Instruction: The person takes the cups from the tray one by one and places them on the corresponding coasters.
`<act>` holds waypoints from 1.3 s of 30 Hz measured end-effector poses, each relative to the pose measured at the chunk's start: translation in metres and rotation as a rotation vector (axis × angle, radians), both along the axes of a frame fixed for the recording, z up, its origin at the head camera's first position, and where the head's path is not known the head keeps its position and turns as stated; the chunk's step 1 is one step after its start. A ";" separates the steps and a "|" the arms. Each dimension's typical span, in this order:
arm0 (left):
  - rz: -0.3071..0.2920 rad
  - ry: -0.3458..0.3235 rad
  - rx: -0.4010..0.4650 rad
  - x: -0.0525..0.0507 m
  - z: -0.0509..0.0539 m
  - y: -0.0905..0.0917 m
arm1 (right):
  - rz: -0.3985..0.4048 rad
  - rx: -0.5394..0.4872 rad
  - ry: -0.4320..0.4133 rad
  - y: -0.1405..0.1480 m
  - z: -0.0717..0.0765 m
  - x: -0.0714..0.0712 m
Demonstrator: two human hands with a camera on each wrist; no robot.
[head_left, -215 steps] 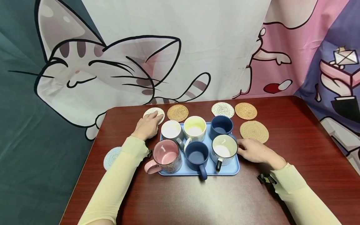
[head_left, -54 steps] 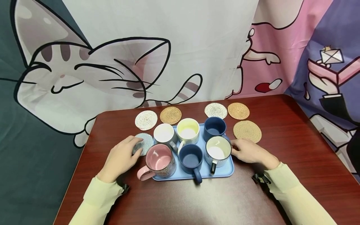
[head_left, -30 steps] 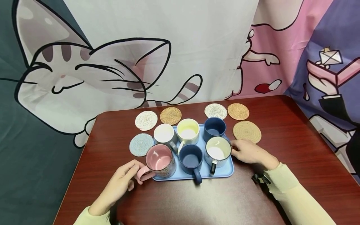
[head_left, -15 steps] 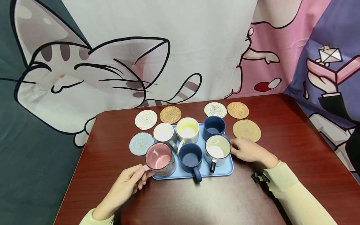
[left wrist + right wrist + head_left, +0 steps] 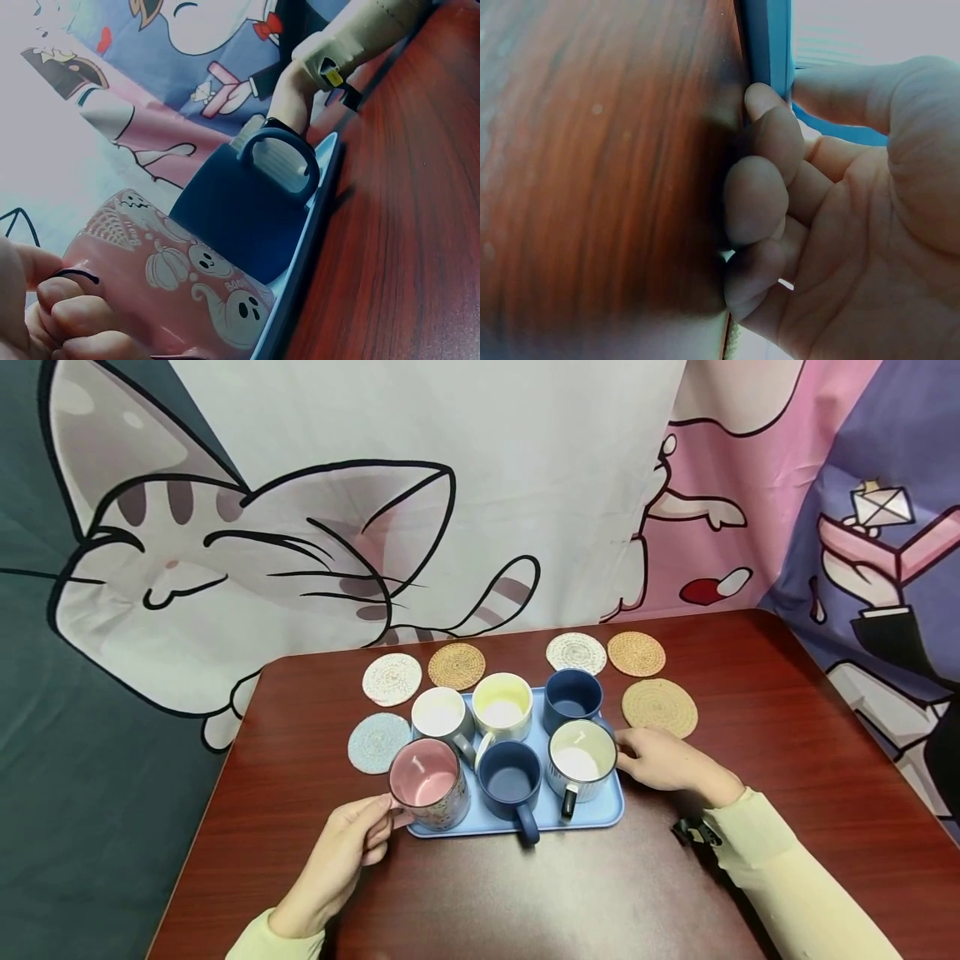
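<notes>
On the blue tray (image 5: 480, 828) stand several mugs in two rows. My left hand (image 5: 341, 852) grips the handle of the pink mug (image 5: 437, 793) at the tray's near left corner; the left wrist view shows raised ghost and pumpkin figures on its side. That mug sits upright. With thumb above and fingers below, my right hand (image 5: 667, 764) pinches the tray's right edge, beside the white striped mug (image 5: 576, 781) with a black handle. A navy mug (image 5: 512, 789) stands between these two. Behind are a grey mug (image 5: 442, 714), a cream mug (image 5: 501, 706) and another navy mug (image 5: 572, 697).
Round woven coasters lie around the tray on the brown table (image 5: 450, 910): a light blue coaster (image 5: 378, 743) at left, a white coaster (image 5: 392, 680) behind it, and a large tan coaster (image 5: 660, 708) at right. Several others lie at the back. A cartoon curtain (image 5: 300, 527) hangs behind.
My left hand has slid the light blue coaster inward to the tray's left side and let it go. It has since taken hold of the pink mug's handle. My right hand has stayed put.
</notes>
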State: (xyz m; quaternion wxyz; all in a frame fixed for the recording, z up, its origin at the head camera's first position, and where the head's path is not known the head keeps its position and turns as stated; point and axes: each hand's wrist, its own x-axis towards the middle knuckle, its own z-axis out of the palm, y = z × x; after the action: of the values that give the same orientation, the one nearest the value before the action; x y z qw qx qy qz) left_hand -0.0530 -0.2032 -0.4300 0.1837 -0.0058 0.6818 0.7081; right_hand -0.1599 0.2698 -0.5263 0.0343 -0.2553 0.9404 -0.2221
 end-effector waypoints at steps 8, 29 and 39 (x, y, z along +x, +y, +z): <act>0.014 0.048 0.150 -0.002 -0.002 -0.003 | 0.005 -0.008 -0.011 -0.001 0.003 0.001; 0.353 0.201 0.038 -0.028 0.034 -0.031 | -0.001 0.000 -0.057 -0.021 0.057 0.019; 0.506 0.202 0.089 -0.063 0.037 -0.039 | -0.007 0.020 -0.067 -0.023 0.060 0.020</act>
State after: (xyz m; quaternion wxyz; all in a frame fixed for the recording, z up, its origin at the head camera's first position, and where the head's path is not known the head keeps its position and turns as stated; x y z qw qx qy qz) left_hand -0.1160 -0.2421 -0.3926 -0.0678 -0.0971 0.6418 0.7577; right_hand -0.1403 0.2468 -0.4660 0.0675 -0.2441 0.9417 -0.2214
